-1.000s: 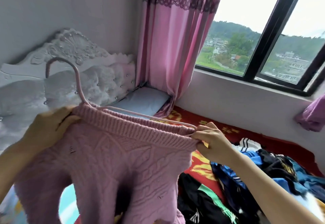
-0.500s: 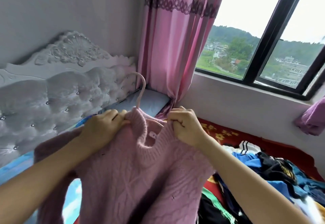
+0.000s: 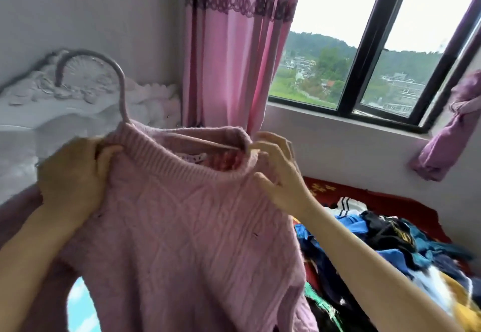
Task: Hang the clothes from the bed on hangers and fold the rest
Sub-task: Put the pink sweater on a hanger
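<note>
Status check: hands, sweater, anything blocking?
Left hand grips sweater shoulder. Right hand pinches collar. Hanger inside, hook out the neck. Nothing blocking; clothes pile lies right.

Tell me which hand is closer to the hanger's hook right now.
Left. The left hand grips the sweater just below and left of the hook; the right hand pinches the collar on the far side, away from the hook.

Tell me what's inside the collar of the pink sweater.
A pink hanger: one arm crosses the sweater's collar opening, its hook rising out at the left. A pale lacy patch shows below it. The hanger's ends are hidden under the knit.
</note>
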`<state>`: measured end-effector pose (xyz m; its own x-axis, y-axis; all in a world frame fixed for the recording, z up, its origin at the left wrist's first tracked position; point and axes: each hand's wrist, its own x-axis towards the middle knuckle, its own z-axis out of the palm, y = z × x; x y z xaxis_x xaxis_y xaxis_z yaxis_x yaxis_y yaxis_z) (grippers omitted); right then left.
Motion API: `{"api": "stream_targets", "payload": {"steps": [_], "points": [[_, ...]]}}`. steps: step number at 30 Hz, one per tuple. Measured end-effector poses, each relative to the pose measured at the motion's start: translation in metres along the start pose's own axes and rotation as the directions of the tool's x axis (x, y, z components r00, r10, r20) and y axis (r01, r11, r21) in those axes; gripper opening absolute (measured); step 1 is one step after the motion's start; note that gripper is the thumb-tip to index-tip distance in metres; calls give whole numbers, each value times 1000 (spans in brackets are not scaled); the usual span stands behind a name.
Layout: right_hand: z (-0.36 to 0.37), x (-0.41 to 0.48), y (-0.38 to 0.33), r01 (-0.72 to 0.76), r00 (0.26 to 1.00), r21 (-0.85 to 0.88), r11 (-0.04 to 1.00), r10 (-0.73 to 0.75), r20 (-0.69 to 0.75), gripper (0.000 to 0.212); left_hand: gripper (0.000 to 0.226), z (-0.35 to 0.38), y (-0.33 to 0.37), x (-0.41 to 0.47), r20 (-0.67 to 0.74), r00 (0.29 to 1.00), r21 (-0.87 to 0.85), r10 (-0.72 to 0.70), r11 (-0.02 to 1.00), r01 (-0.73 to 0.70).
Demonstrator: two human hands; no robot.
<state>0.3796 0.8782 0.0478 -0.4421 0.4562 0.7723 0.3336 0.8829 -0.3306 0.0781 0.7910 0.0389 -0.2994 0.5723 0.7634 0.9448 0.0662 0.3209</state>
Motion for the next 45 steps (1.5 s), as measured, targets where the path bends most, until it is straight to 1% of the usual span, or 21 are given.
{"api": "stream_targets", "payload": {"steps": [1,3,5,7,9,10,12,14,17,19,22,24,27,31,33,35,37,38,41,43,45], "points": [[-9,3,18,-206,979,120,971,203,35,48,67,-4,1,8,-13,1000,-22,11,1000,-11],[-17,6,44,-555,832,314,770,508,224,47,75,-11,10,20,-36,997,-84,72,994,-75],[-14,2,61,-706,708,416,573,593,385,40,89,-15,18,27,-42,991,-108,127,985,-131],[-10,-7,70,-746,664,465,476,582,470,50,96,-18,17,35,-36,990,-120,135,983,-138],[-12,-14,71,-755,654,442,484,515,554,65,89,-22,12,44,-20,991,-109,136,985,-137],[-14,-16,69,-765,637,421,487,476,607,63,85,-23,8,47,-14,990,-88,142,986,-143],[-17,-16,67,-793,600,415,446,450,661,37,73,-24,1,49,-30,987,-47,158,986,-159],[-21,-5,64,-778,629,479,408,512,586,12,65,-24,-10,46,-37,988,-19,147,989,-148],[-23,23,53,-700,688,519,490,657,308,26,56,-28,-17,39,21,989,21,147,989,-148],[-16,43,40,-617,754,450,645,649,103,34,49,-30,-16,34,50,985,29,163,986,-165],[0,57,25,-457,880,111,883,467,-85,26,29,-27,-12,23,-67,987,93,148,985,-142],[3,52,15,-371,926,-131,919,356,-123,28,19,-23,-10,14,-119,987,98,109,990,-98],[-4,47,9,-313,950,-184,932,305,-74,31,11,-14,-5,4,-118,990,43,81,996,-77],[-49,58,26,-435,900,48,899,431,64,12,14,-16,-13,7,-115,979,-39,167,984,-173],[-70,56,32,-522,849,146,840,496,183,24,35,-22,-18,8,-59,981,-145,186,970,-193],[-73,49,30,-541,838,177,822,507,204,26,63,-18,-7,8,-56,956,-175,289,940,-294],[-60,43,22,-514,858,228,827,489,160,23,72,-6,14,4,-93,918,-163,385,904,-396],[-52,41,18,-480,877,218,850,456,154,23,68,0,25,3,-102,919,-171,381,904,-393],[-43,36,17,-317,920,-34,948,316,231,31,33,13,40,4,-133,948,-175,288,935,-309],[-54,31,25,-295,879,-243,924,363,311,23,21,13,38,5,-151,963,-184,222,951,-248],[-67,27,35,-311,798,-368,876,451,399,30,18,9,38,7,-166,966,-195,197,954,-228]]}}
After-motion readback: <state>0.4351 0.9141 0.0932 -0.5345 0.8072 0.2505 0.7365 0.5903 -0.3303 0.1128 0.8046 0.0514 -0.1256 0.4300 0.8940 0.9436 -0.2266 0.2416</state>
